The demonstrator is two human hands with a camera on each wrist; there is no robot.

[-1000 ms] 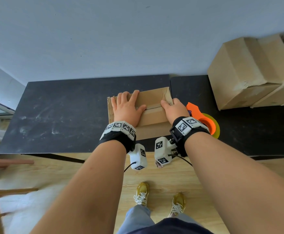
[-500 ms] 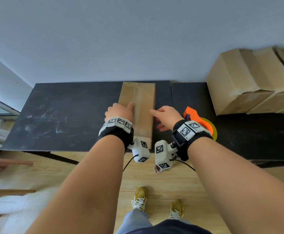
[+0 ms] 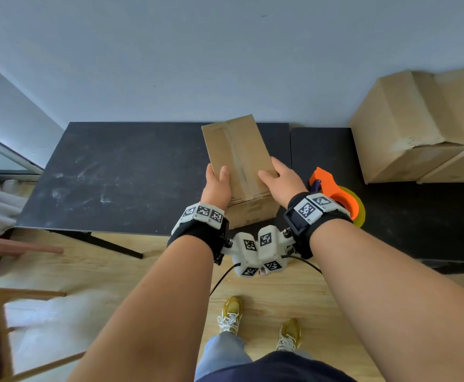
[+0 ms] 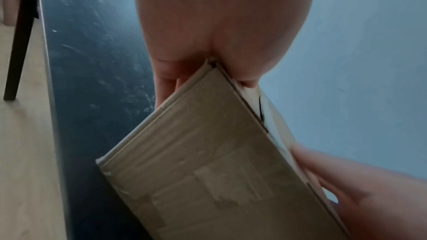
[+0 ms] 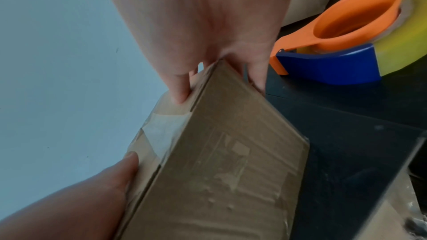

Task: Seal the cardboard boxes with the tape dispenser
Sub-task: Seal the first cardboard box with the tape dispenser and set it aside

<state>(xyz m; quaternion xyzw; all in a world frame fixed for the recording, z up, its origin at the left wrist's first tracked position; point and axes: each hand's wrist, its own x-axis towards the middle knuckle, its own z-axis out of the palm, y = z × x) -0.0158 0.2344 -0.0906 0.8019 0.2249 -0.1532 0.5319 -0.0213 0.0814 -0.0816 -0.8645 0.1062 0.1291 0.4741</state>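
Now, my hands: left hand (image 3: pixel 216 188) and right hand (image 3: pixel 281 182) grip the cardboard box (image 3: pixel 239 158), thumbs on top.
Worktop: black table (image 3: pixel 120 177) (scuffed), tape dispenser (image 3: pixel 335 197) at its front edge.
Room: grey wall (image 3: pixel 197 56).

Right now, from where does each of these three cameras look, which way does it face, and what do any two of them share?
Head: on the person's head, facing down and forward at the small brown cardboard box over the black table; both forearms, left hand, right hand, legs and shoes show.
Left wrist: along the left hand at the box's end face; right fingers at the lower right.
Right wrist: along the right hand at the box and the orange and blue tape dispenser; left thumb at the lower left.
Shared: both wrist views show the box gripped from opposite sides.
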